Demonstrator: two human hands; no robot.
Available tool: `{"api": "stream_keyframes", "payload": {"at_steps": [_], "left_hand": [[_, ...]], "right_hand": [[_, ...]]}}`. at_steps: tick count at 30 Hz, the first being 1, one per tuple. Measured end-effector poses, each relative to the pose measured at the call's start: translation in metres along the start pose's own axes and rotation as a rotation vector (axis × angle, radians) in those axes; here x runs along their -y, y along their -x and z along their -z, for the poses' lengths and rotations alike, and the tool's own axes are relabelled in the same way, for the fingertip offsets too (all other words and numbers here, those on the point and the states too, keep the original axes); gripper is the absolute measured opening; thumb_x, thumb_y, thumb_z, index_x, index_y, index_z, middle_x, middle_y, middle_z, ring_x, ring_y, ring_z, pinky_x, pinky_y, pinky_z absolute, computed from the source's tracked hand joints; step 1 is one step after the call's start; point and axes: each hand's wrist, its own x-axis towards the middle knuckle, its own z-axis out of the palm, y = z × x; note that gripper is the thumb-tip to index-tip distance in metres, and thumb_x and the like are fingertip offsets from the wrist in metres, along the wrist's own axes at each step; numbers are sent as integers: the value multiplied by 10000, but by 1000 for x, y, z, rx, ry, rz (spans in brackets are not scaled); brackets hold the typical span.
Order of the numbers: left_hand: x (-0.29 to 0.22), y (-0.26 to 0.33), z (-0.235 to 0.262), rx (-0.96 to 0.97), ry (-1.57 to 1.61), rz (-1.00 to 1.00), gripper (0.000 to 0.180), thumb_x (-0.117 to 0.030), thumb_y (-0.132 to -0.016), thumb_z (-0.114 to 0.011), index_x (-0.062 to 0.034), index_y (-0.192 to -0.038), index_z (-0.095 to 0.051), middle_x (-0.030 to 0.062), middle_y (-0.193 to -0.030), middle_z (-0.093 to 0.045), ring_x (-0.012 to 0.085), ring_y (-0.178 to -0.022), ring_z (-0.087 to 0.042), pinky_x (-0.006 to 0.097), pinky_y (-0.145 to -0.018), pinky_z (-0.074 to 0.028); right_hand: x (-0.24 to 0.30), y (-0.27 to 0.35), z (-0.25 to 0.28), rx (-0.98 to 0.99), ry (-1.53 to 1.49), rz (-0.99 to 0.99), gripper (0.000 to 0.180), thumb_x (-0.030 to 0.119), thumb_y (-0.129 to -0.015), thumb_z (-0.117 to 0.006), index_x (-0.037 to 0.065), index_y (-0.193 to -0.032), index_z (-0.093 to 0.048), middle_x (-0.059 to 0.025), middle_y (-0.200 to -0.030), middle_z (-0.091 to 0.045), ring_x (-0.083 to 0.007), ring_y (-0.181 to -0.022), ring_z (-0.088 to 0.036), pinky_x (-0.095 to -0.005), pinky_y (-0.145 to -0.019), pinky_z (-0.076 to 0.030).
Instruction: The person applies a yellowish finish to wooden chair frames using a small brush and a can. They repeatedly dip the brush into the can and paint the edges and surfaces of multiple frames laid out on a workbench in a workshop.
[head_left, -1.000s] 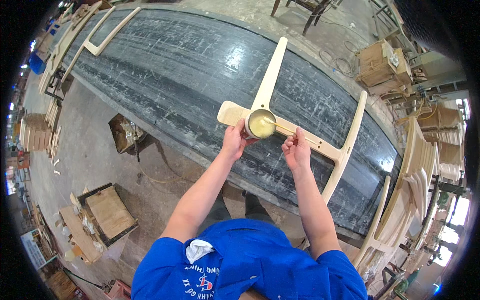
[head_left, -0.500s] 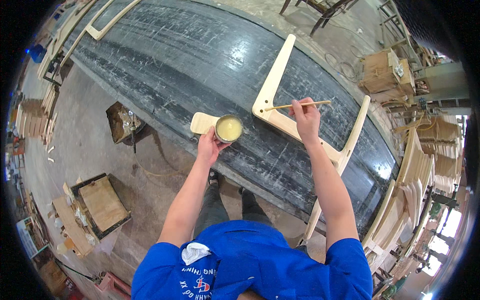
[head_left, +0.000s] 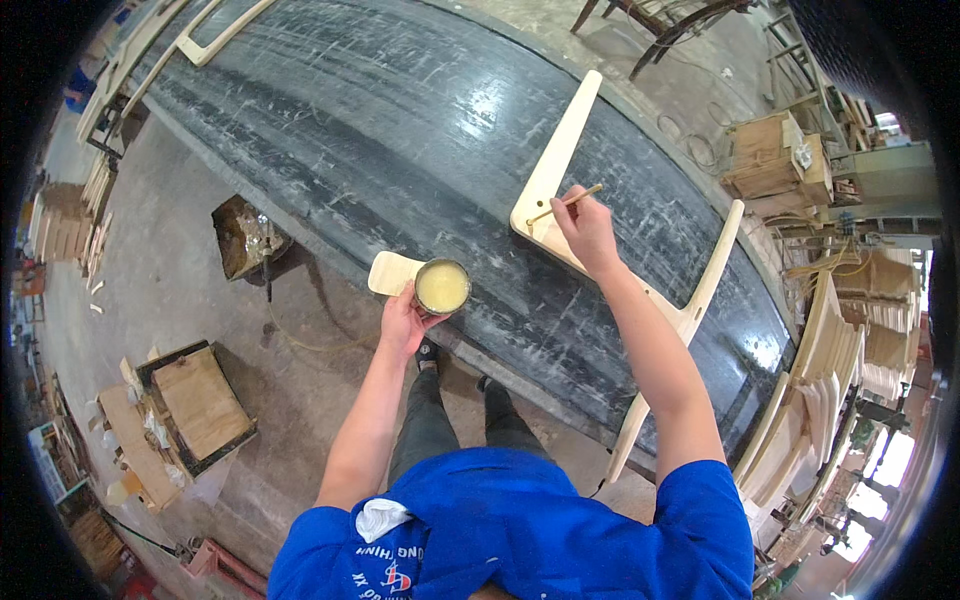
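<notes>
My left hand (head_left: 403,322) is closed around a round cup (head_left: 443,287) of pale yellow, glue-like paste. Beside the cup, the same hand also supports a flat, rounded piece of light wood (head_left: 393,272). Pinched in my right hand (head_left: 587,240) is a thin wooden stick (head_left: 590,191). Its lower tip meets a light wooden chair-leg frame (head_left: 563,130) at one of the small holes near the rounded corner. Another dark hole shows just above the tip. The frame lies on a dark, scuffed workbench (head_left: 400,130), and my right forearm hides part of its lower rail.
Another pale wooden frame (head_left: 200,50) lies at the bench's far left end. On the floor to the left stand a dirty metal pan (head_left: 235,240) and a box with a board on top (head_left: 205,395). Stacked curved wooden parts (head_left: 825,350) and a cardboard box (head_left: 765,150) stand at the right.
My right hand has moved left, closer to the frame's corner, and the stick tilts more steeply with its tip at a hole. My left hand with the cup has shifted slightly left and down.
</notes>
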Motion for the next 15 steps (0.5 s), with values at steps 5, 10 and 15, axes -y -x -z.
{"api": "stream_keyframes", "payload": {"at_steps": [5, 10, 15], "left_hand": [[0, 0, 7, 69, -42, 26, 397, -330, -964, -370, -81, -1269, -418, 104, -1186, -558, 259, -1029, -591, 455, -777, -547], [3, 4, 11, 8, -39, 61, 395, -335, -964, -366, -87, -1266, -422, 101, -1182, -561, 258, -1018, -597, 442, -751, -560], [4, 9, 6, 12, 1, 11, 360, -296, -964, -365, -54, -1215, -452, 106, -1097, -596, 248, -928, -631, 448, -729, -557]], "right_hand": [[-4, -6, -2, 38, 57, 82, 201, 170, -832, -623, 16, -761, -513, -128, -614, -543, -258, -550, -554, -352, -530, -431], [-9, -17, 16, 3, -22, 46, 196, 164, -837, -615, 18, -757, -512, -114, -593, -530, -233, -530, -541, -327, -530, -431], [-13, -26, 8, -30, 20, 11, 206, 173, -836, -615, 22, -747, -506, -112, -592, -532, -241, -536, -550, -333, -533, -436]]}}
